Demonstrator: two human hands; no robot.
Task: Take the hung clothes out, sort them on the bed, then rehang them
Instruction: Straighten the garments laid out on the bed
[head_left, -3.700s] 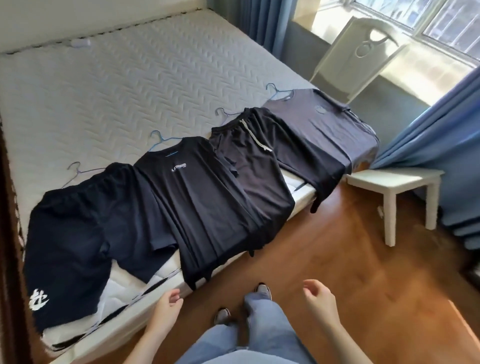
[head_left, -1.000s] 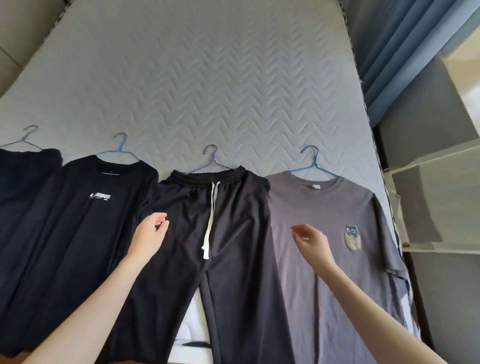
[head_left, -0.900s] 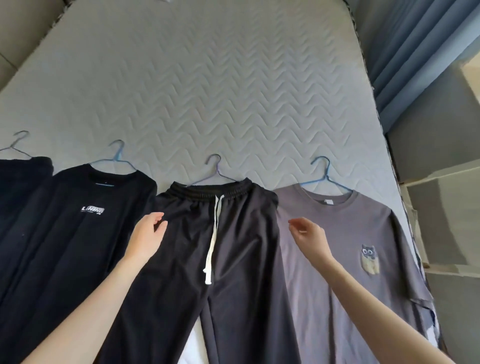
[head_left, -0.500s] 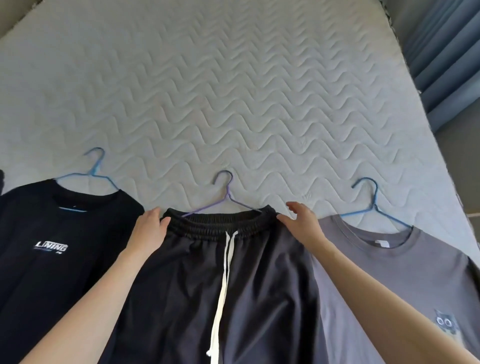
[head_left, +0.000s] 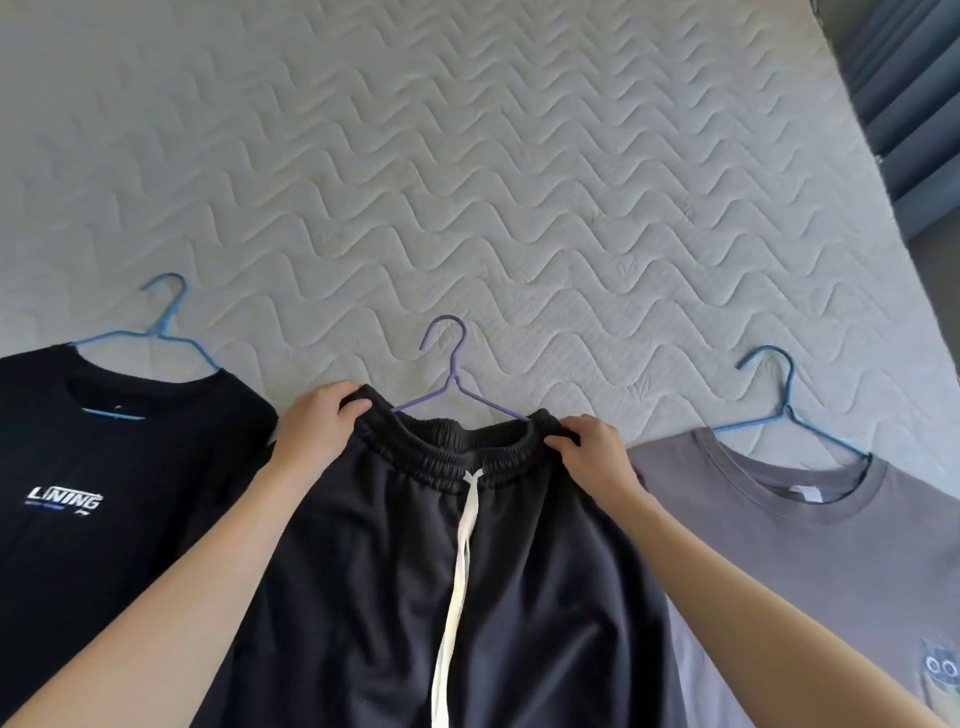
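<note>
A bed (head_left: 519, 156) with a pale quilted mattress in a wavy stitch fills the view; blue curtains (head_left: 904, 104) close the upper right corner. Three garments lie side by side along the near edge, each on a wire hanger with its hook pointing away from the person. At left, a black T-shirt (head_left: 104, 493) with white chest lettering sits on a blue hanger (head_left: 161, 332). At right, a grey T-shirt (head_left: 810, 545) with a small owl motif sits on another blue hanger (head_left: 779, 410). Between them, dark drawstring trousers (head_left: 415, 597) overlap both shirts slightly. Their long axis runs from the far waistband toward the person, legs leaving the lower frame edge; a white drawstring (head_left: 457, 571) follows that axis. The waistband rides on a purple hanger (head_left: 452, 384).

The left hand (head_left: 317, 431) has its fingers (head_left: 356, 405) curled over the left end of the waistband, pinching the cloth. The right hand (head_left: 587, 452) is likewise clamped on the right end.

The step in hand appears to be sorting or lifting the trousers by the waist. Done well, both ends rise level, so the waistband stays seated on the hanger arms, and the drawstring does not snag the neighbouring hooks.
</note>
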